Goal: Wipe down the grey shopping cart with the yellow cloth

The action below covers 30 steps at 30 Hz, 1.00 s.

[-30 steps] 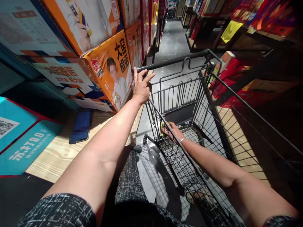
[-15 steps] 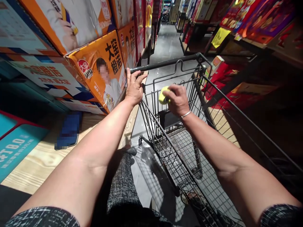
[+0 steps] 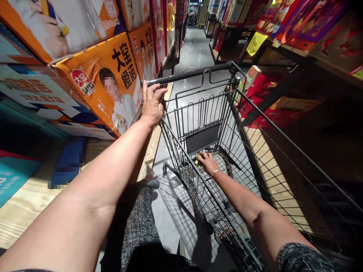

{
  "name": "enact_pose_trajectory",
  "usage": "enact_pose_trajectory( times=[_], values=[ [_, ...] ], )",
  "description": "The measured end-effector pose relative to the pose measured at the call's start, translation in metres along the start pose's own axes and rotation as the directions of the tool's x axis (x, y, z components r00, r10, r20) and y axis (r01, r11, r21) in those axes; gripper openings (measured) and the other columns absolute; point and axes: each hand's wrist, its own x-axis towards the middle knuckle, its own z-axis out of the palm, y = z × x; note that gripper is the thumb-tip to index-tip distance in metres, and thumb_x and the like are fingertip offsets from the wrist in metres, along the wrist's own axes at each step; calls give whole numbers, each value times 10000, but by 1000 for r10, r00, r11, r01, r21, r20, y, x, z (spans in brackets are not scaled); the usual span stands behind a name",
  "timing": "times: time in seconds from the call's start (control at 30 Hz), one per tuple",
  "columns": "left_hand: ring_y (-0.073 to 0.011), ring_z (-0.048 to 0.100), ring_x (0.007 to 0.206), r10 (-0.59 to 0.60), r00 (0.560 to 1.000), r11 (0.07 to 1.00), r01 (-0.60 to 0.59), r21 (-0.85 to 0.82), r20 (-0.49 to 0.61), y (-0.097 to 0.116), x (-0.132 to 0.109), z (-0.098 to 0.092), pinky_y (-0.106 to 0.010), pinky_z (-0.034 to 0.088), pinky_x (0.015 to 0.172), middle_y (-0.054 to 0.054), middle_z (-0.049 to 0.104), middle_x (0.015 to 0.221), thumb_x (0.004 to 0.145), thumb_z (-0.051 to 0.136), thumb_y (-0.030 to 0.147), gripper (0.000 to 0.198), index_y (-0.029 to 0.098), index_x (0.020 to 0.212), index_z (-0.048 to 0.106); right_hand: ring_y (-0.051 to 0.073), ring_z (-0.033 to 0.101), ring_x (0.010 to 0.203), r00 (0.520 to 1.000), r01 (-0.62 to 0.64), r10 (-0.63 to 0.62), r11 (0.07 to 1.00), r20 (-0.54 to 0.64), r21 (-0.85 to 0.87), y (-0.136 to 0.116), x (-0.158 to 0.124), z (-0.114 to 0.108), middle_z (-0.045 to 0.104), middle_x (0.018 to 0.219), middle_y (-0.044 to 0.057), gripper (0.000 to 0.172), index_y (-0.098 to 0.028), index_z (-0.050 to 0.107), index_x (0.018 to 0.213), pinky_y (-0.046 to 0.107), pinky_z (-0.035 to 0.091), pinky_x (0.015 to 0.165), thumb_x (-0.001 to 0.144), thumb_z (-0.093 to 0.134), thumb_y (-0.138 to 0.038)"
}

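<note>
My left hand is on the near left corner of a black wire shopping cart, by the end of its handle. The fingers curl over that corner, a little apart from each other. My right hand reaches down inside the basket, below the grey seat panel. In its fingers is a small yellow-green object, mostly covered by the hand, so its kind cannot be made out. It is low, close to the wire floor of the basket; whether it touches the wires is unclear.
Orange drink cartons are stacked on the left over a wooden ledge, where a dark blue phone-like thing lies. Shelves with red gift boxes and a yellow tag line the right. A tiled aisle runs ahead.
My right hand has moved down from near the cart's upper rim to deep in the basket, still holding the yellow-green object. My left hand keeps its place on the cart corner.
</note>
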Motion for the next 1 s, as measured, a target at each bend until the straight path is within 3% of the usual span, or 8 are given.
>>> enact_pose_trajectory(
  times=[0.2,0.3,0.47,0.53,0.7,0.83,0.9,1.0],
  values=[
    [-320,103,1624,-34,999,998,34,-49,11,5,1,-4,-588,18,1325,-21,506,1491,819,610,160,481,349,1257,666,201,582,899,996,-58,53,996,72,62,9,36,-97,619,1150,81,351,-263,721,1198,314,503,799,860,644,-211],
    [-320,133,1616,-27,1000,999,27,-38,3,5,0,-5,-586,22,1326,-30,516,1470,802,613,155,506,345,1269,658,228,565,972,968,-13,28,998,-251,60,16,57,-161,594,1196,73,422,-279,688,1234,346,510,820,830,636,-167],
    [-310,189,1599,4,1000,1000,-4,1,-2,4,0,-6,-576,25,1329,-36,512,1472,786,609,165,565,336,1325,619,339,445,1282,649,-5,88,994,-756,111,37,101,-228,408,1497,102,577,-309,497,1482,518,479,1028,917,582,-231],
    [-306,192,1598,17,1000,1000,-17,20,2,6,-1,-7,-586,27,1327,-29,511,1479,796,599,180,567,345,1339,607,368,371,1367,632,-15,91,994,-769,106,42,112,-218,344,1557,89,609,-346,441,1524,567,453,1076,937,578,-264],
    [-312,128,1614,18,1000,999,-19,37,16,8,-2,-8,-592,22,1329,-42,505,1497,824,579,216,547,350,1354,608,343,287,1433,873,-167,182,983,-453,72,40,80,-104,329,1600,78,581,-329,520,1470,503,500,1071,921,523,-137],
    [-317,118,1616,-5,1000,1000,4,21,22,9,2,-9,-589,13,1333,-41,514,1495,838,582,243,525,350,1352,609,315,368,1364,942,-275,286,958,-173,85,49,29,-22,372,1604,98,601,-301,573,1416,445,523,1032,876,504,-48],
    [-335,96,1620,-26,999,999,25,30,27,16,1,-11,-602,12,1328,-55,490,1524,851,600,271,520,332,1367,597,309,396,1329,949,-277,288,956,-132,96,60,19,-14,392,1595,103,573,-288,586,1397,439,518,1028,883,493,-54],
    [-373,10,1625,-28,998,995,22,96,56,43,-8,-10,-670,-23,1297,-67,390,1622,845,675,338,610,340,1439,536,305,417,1307,925,-285,309,949,-221,137,77,30,-42,397,1583,107,585,-262,569,1422,422,513,1032,881,481,-58]
  ],
)
